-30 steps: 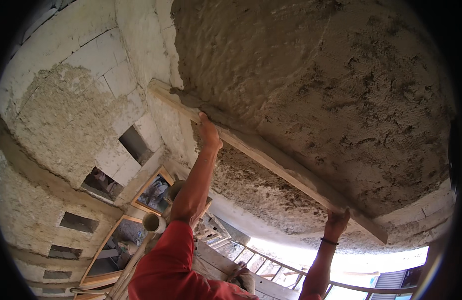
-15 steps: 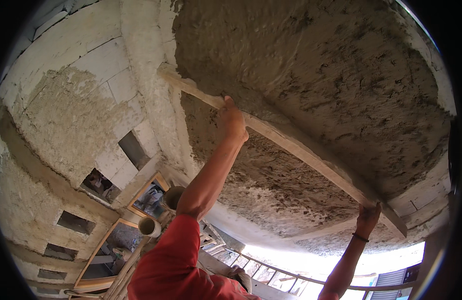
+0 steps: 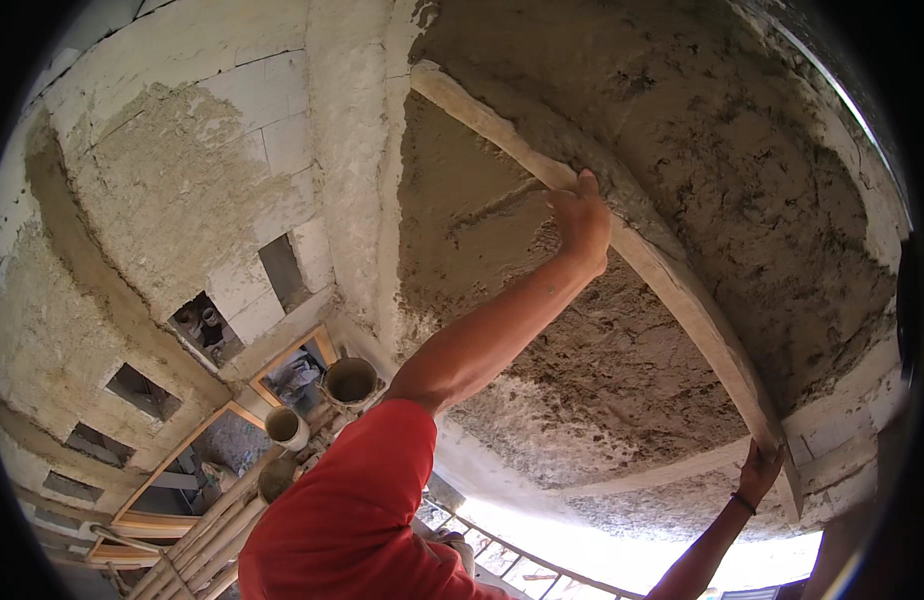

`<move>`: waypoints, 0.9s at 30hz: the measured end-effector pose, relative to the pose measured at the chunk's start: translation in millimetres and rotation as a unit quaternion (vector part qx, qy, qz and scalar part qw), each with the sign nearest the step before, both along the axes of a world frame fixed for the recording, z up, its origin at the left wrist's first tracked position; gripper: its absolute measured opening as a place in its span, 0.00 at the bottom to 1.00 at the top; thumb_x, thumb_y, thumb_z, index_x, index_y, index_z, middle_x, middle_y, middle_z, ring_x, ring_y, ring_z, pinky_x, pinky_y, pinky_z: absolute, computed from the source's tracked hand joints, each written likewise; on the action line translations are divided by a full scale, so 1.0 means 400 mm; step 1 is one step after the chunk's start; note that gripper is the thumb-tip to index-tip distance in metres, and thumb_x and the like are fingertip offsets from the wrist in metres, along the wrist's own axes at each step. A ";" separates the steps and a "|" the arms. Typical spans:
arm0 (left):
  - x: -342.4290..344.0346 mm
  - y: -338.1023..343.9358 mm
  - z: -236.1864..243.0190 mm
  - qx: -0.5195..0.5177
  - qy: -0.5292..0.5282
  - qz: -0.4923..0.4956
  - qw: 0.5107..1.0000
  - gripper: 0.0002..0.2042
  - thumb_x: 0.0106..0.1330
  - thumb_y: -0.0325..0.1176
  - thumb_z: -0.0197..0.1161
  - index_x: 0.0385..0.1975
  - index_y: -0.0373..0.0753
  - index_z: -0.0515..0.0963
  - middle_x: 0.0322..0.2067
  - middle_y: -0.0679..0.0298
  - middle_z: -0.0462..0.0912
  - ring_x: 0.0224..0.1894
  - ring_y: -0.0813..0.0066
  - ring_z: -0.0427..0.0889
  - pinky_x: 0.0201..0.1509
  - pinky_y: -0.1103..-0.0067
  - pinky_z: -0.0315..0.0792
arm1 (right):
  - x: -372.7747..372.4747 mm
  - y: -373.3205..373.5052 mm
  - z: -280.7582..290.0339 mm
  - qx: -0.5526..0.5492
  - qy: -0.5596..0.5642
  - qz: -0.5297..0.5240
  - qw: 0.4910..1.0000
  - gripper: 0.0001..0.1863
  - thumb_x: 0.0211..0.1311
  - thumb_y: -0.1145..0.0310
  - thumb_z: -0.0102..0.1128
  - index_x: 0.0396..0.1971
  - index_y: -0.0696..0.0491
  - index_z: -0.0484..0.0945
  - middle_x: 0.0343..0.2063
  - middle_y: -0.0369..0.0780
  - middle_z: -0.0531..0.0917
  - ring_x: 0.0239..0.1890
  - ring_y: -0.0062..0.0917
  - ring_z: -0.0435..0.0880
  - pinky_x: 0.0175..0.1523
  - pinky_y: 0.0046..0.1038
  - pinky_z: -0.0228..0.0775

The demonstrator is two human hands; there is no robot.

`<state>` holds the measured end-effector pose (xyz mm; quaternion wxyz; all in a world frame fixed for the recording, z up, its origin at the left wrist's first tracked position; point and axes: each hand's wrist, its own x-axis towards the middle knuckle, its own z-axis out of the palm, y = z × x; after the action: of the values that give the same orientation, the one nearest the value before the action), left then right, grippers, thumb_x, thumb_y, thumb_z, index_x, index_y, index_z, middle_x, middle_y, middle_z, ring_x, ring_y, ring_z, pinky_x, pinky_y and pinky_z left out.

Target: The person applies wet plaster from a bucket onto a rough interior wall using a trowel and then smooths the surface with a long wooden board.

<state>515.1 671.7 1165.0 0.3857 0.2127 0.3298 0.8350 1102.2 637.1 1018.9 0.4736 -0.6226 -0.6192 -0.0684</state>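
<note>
A long pale wooden straightedge (image 3: 672,300) lies diagonally against the wet grey mortar (image 3: 742,170) on the surface in front of me, with a ridge of mortar along its upper edge. My left hand (image 3: 582,220) grips the board above its middle, thumb over the edge. My right hand (image 3: 760,465), with a dark band on the wrist, grips the board near its lower end. A red sleeve (image 3: 342,480) covers my upper left arm.
To the left is a pale block wall (image 3: 152,40), partly plastered, with several openings and wood-framed windows. Buckets (image 3: 350,380) stand below beside bamboo poles (image 3: 202,540). A railing (image 3: 512,555) runs along the bright opening at the bottom.
The board has moved right and its upper end has risen, so it slants more steeply. My left hand has moved up and right with it; my right hand has moved right and lower.
</note>
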 end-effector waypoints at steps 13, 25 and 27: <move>0.079 -0.188 -0.246 -0.026 -0.098 -0.014 0.995 0.17 0.75 0.44 0.48 0.50 0.36 0.62 0.41 0.63 0.69 0.42 0.75 0.71 0.51 0.70 0.68 | 0.058 -0.232 -0.052 0.018 0.028 -0.037 0.999 0.34 0.56 0.77 0.69 0.61 0.63 0.61 0.51 0.52 0.77 0.52 0.37 0.78 0.57 0.32 0.74; -0.098 -0.437 -0.839 -0.111 -0.239 -0.007 0.964 0.22 0.77 0.46 0.40 0.59 0.34 0.64 0.55 0.55 0.74 0.55 0.63 0.76 0.59 0.63 0.72 | -0.093 -0.381 -0.249 -0.145 0.637 0.389 0.649 0.18 0.68 0.64 0.54 0.52 0.58 0.70 0.58 0.47 0.75 0.60 0.35 0.73 0.69 0.39 0.57; -0.131 -0.469 -0.908 -0.127 -0.270 -0.015 0.954 0.23 0.77 0.47 0.39 0.59 0.34 0.64 0.55 0.55 0.74 0.56 0.62 0.76 0.59 0.61 0.71 | -0.153 -0.393 -0.251 -0.128 0.562 0.355 0.736 0.17 0.68 0.66 0.52 0.52 0.59 0.71 0.58 0.47 0.75 0.59 0.36 0.74 0.68 0.41 0.60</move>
<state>462.9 484.0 801.8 0.4963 -0.0669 0.3133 0.8069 1040.9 479.7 918.4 0.6413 -0.3372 -0.4200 0.5465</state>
